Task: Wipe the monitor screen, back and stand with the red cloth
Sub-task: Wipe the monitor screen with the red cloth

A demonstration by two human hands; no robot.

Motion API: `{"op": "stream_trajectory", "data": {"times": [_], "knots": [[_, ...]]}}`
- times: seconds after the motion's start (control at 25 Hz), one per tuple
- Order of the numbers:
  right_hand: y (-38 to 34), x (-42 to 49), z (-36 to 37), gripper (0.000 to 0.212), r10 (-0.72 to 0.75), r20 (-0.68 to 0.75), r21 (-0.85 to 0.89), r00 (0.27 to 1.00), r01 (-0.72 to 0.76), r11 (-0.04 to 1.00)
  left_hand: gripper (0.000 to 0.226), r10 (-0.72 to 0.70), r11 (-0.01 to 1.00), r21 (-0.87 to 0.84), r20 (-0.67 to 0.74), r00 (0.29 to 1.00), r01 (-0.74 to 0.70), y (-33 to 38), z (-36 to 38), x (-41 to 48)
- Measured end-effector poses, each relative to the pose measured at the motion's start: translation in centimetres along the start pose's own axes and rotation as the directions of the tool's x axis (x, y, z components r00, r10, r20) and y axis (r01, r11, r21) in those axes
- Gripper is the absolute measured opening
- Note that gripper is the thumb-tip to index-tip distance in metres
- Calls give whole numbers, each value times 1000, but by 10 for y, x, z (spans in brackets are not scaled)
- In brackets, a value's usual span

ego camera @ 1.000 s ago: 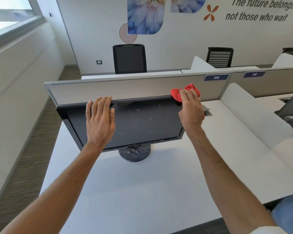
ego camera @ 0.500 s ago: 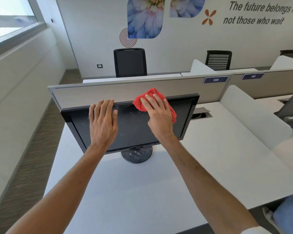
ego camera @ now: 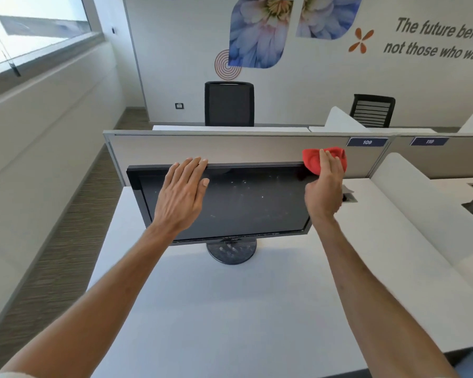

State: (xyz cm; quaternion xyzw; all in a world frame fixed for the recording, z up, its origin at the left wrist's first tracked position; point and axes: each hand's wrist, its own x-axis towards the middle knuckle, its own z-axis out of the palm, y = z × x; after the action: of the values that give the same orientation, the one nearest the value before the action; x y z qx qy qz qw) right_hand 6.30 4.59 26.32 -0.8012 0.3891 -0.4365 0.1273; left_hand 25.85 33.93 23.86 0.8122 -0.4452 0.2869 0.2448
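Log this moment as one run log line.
left hand: flat on monitor top edge | right hand: holds red cloth at top right corner | screen: white specks visible | stand: speckled

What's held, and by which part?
Right hand holds the red cloth, fingers over its bunched middle, on the monitor, top-right corner. Left hand: nothing, flat on the top edge.

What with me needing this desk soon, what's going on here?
A person is wiping a dusty monitor on a white desk. The left hand lies flat on the upper left of the screen, fingers straight, bracing it. The right hand holds the red cloth against the monitor's top right corner. White specks show across the screen and on the round stand base, so cleaning looks unfinished.
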Motion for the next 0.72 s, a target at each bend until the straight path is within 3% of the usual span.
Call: {"op": "stream_trajectory", "data": {"times": [0.24,0.4,0.52,0.72], "knots": [[-56,-50,39,89,-238,-74,28,968,241,970,52,-50,999,11,-41,998,50,-45,-29,-23],[-94,-76,67,77,-453,1,52,892,452,890,50,-246,969,-22,-102,964,245,-80,-47,-40],[-120,-92,87,67,-599,49,54,800,596,801,51,-350,932,-123,-55,935,342,-101,-58,-48],[-175,-105,105,63,-811,119,74,573,809,583,54,-344,885,-321,40,938,339,-116,-67,-48]]}}
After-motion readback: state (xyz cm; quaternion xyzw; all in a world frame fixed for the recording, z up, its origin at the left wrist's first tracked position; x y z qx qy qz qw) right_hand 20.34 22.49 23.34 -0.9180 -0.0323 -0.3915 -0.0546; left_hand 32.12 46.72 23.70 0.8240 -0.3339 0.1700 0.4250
